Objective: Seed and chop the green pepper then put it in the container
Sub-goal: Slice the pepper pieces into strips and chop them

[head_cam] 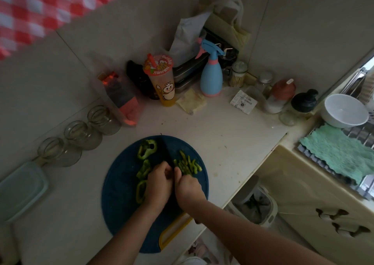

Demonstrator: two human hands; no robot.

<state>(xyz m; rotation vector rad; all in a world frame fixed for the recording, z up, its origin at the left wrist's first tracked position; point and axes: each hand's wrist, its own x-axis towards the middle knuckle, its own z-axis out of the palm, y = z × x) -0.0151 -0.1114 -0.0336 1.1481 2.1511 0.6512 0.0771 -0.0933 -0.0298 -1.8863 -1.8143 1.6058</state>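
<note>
Gripping knife [167, 151] and green pepper [144, 169], hands [158, 183] [189, 189] overlap the board [121, 183], jars [81, 135] nearby

The cup's [162, 78] lid carries white Chinese characters, too blurred to read with certainty; the first looks like 万. A crowned snowman figure is printed on its side. A white packet [243, 101] bears small, illegible print.

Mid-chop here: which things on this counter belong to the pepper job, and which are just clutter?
In the job: pepper strips, pepper rings, cutting board, knife, left hand, right hand, probably the teal container.
Lying about: spray bottle, drink cup, glass jars, white bowl, green cloth.
</note>
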